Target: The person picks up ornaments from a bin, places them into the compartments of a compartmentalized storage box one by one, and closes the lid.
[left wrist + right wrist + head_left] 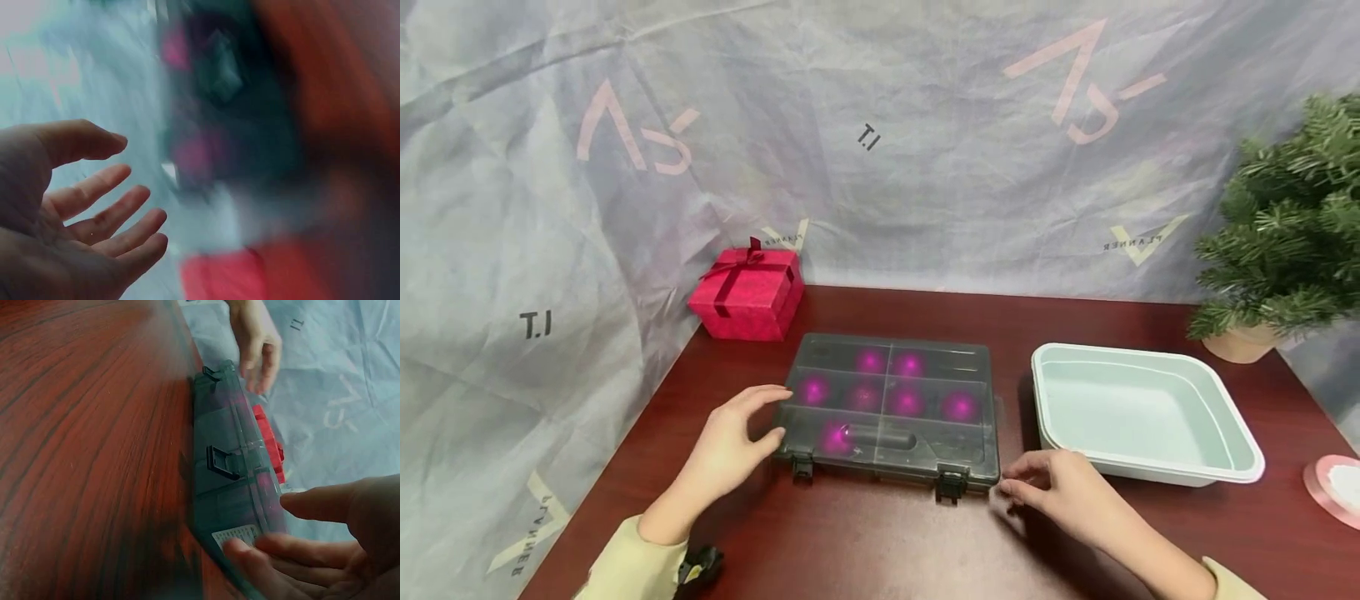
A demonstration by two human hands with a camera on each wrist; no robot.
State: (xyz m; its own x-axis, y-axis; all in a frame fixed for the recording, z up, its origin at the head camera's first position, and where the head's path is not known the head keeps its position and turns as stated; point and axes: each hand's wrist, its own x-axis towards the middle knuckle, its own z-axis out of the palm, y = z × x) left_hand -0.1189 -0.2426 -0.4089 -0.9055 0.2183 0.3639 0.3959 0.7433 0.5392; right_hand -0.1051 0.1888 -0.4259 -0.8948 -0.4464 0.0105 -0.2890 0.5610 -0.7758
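Observation:
A dark see-through plastic compartment case (pixel 940 354) lies flat with its lid down. Several magenta spots show inside it. Two black latches, one of them the right latch (pixel 951 483), jut from its front edge. My left hand (pixel 730 437) is at the case's left side, thumb and fingers spread apart; its own wrist view is blurred but shows nothing in the palm (pixel 87 225). Close to the front right corner is my right hand (pixel 1063 492), its fingers loosely bent. In the right wrist view its fingertips (pixel 240 550) overlap the case's labelled side; whether they touch is unclear.
A pale green plastic basin (pixel 1150 408) stands right of the case. Behind on the left sits a red gift box (pixel 745 304) with a ribbon. A potted artificial fir (pixel 1292 233) and a pink ribbon roll (pixel 1333 490) are far right. Near my left sleeve lies a black object (pixel 703 567).

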